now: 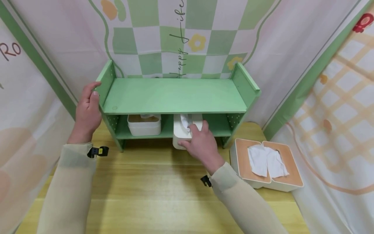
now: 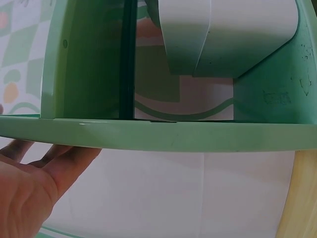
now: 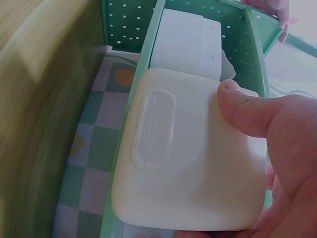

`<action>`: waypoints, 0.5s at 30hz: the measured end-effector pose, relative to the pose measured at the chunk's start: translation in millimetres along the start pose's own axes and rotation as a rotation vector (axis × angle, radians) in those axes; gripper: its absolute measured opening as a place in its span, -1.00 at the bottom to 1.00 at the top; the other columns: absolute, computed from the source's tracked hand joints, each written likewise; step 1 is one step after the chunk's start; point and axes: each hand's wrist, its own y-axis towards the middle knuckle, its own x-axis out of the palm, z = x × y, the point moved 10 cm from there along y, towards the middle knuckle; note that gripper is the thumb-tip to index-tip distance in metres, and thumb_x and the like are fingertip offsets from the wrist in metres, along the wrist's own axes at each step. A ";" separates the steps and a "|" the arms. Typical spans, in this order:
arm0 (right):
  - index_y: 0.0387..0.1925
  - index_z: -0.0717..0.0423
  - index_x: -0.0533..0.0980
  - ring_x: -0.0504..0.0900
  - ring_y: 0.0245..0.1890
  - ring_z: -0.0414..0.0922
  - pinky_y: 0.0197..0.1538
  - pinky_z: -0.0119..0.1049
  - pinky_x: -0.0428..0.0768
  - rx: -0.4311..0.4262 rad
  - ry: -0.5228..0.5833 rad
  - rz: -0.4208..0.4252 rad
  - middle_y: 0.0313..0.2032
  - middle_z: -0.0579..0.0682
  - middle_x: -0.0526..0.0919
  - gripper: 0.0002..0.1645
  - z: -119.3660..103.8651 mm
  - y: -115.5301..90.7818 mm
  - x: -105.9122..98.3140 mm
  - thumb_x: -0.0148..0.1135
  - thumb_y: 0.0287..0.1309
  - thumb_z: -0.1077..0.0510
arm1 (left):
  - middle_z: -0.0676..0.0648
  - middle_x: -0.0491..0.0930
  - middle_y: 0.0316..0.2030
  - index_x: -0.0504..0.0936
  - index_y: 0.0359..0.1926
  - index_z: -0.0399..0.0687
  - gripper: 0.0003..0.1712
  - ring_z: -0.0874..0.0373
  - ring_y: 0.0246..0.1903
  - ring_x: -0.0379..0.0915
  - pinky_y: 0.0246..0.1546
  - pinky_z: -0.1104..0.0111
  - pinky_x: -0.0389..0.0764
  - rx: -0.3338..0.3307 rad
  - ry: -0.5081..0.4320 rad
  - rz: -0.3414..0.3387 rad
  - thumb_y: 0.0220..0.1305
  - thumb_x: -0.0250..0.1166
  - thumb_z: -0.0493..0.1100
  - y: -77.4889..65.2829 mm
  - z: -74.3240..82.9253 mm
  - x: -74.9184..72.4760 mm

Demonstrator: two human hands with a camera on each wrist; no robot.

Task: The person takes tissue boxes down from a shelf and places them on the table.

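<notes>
My left hand [image 1: 88,109] rests against the outer side of the left panel of a small green shelf [image 1: 175,96]. Its fingers lie extended along that panel [image 2: 188,136] in the left wrist view. With my right hand [image 1: 203,144] I grip a white tissue box [image 1: 179,138] on the lower tier, thumb on its near face and fingers over its top. That box sticks out past the shelf's front edge, and a tissue [image 1: 185,122] shows at its top. The right wrist view shows the thumb [image 3: 247,109] pressed on the box's smooth face [image 3: 198,163].
A second white tissue box [image 1: 144,127] sits on the lower tier at the left. Two joined tissue boxes with orange tops [image 1: 245,156] stand on the wooden table [image 1: 140,195] at the right. Patterned curtains [image 1: 336,107] enclose the sides and back.
</notes>
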 end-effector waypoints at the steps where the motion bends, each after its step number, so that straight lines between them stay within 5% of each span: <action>1: 0.22 0.11 0.45 0.58 -0.20 0.25 -0.18 0.08 0.60 -0.001 0.002 0.001 0.32 0.52 0.09 -0.07 0.3 -1.3 -0.4 0.32 0.06 -0.46 | -0.12 0.23 -0.24 0.24 0.47 0.35 -0.45 -0.04 -0.41 0.09 -0.15 0.15 0.16 0.001 0.003 0.001 0.59 -0.33 0.14 0.0 0.1 -0.1; 10: 0.14 0.17 0.49 0.55 -0.39 0.15 -0.31 0.00 0.61 -0.030 -0.033 0.029 0.30 0.53 0.14 -0.08 0.1 -18.3 -9.1 0.37 0.02 -0.44 | -0.09 0.32 0.00 0.24 0.47 0.35 -0.46 -0.03 -0.38 0.12 -0.09 0.13 0.16 0.001 -0.004 -0.002 0.59 -0.32 0.13 -0.2 0.4 0.9; 15: 0.13 0.18 0.50 0.58 -0.34 0.20 -0.28 0.04 0.62 -0.039 -0.030 0.042 0.30 0.53 0.13 -0.10 0.5 -28.3 -14.4 0.40 0.01 -0.42 | -0.10 0.32 -0.07 0.23 0.48 0.36 -0.44 -0.01 -0.44 0.12 -0.10 0.14 0.17 -0.006 0.003 -0.004 0.58 -0.33 0.17 -0.7 -0.5 0.3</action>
